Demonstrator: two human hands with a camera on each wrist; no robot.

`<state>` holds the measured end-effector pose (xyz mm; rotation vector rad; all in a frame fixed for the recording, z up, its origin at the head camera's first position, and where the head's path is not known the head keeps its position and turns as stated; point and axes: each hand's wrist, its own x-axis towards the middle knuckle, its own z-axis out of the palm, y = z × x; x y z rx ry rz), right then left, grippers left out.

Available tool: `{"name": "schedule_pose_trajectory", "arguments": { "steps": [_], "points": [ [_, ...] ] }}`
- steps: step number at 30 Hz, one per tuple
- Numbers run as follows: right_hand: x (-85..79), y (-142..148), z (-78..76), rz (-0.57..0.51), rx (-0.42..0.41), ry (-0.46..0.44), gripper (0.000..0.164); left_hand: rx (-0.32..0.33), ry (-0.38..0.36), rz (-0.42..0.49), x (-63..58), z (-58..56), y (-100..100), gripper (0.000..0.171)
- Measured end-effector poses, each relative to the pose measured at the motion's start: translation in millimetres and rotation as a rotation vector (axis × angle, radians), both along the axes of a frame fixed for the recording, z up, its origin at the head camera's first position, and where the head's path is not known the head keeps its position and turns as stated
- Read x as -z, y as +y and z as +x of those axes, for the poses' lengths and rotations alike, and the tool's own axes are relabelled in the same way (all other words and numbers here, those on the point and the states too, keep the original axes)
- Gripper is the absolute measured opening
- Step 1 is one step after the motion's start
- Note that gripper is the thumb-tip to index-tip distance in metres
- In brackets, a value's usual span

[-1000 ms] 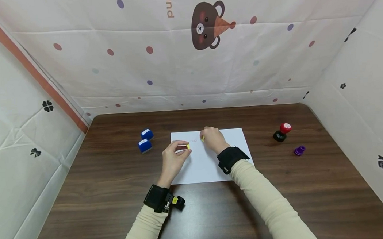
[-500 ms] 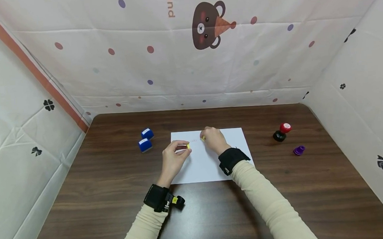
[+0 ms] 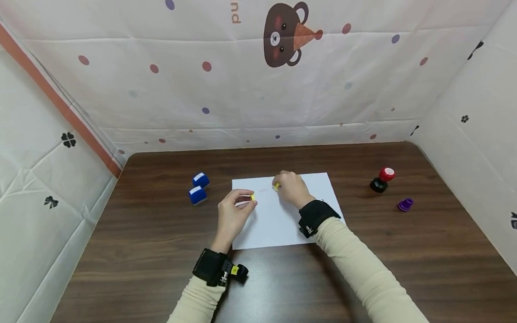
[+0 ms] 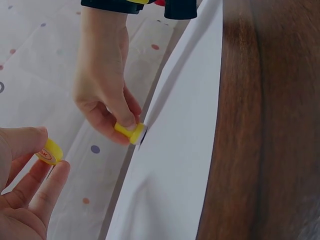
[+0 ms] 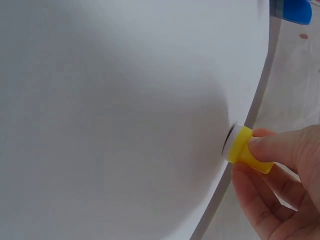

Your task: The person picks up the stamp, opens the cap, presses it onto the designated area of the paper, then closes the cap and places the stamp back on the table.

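My right hand [image 3: 292,189] pinches a small yellow stamp [image 5: 252,155] by its body, over the far part of a white sheet of paper [image 3: 267,227]. The stamp's white-rimmed end faces down, tilted close to the paper, with a thin dark gap under part of its rim in the right wrist view. Between thumb and fingers, my left hand [image 3: 232,217] holds a yellow cap [image 4: 52,151] with a red mark on its top, raised near the paper's left edge. Faint small marks [image 3: 263,190] lie on the paper between both hands.
Two blue-and-white blocks [image 3: 197,195] sit left of the paper. To the right are a red-topped stamp [image 3: 386,174], a black round piece [image 3: 378,185] beside it, and a purple stamp-like piece [image 3: 405,204]. Patterned cloth [image 3: 236,93] hangs behind the brown table [image 3: 158,266].
The head view has shifted slightly. My right hand has moved a little to the right with the stamp, whose yellow body shows more now. The left hand stays nearly still with the cap.
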<state>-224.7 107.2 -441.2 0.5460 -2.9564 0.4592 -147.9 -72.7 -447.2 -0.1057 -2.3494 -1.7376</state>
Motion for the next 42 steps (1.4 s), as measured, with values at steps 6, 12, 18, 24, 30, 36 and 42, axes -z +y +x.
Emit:
{"name": "schedule_pose_trajectory", "arguments": {
  "steps": [6,12,18,24,30,36,42],
  "points": [
    [-2.6,11.1,-1.4,-0.142,0.004,0.023,0.016,-0.009,0.005,-0.004,-0.4,-1.7,-1.3,0.02],
    [-5.8,24.4,1.5,-0.298,0.039,0.037,0.016,-0.005,0.012,-0.005,0.4,-2.5,-0.2,0.02],
    [-10.2,34.9,13.7,-0.466,0.079,0.016,0.017,0.004,0.01,0.009,-0.2,0.0,3.5,0.02],
    [-16.6,37.5,29.5,-0.587,0.141,-0.084,0.019,0.023,0.029,0.031,-3.5,1.6,9.3,0.021],
    [-21.8,32.2,45.2,-0.752,0.168,-0.25,0.02,0.055,0.065,0.054,-6.0,3.4,16.2,0.021],
    [-21.4,25.6,59.5,-0.839,0.096,-0.334,0.021,0.068,0.073,0.032,-8.7,5.1,22.5,0.022],
    [-19.3,18.6,67.4,-0.876,0.056,-0.372,0.02,0.079,0.082,0.023,-10.4,6.7,26.5,0.021]
  ]
}}
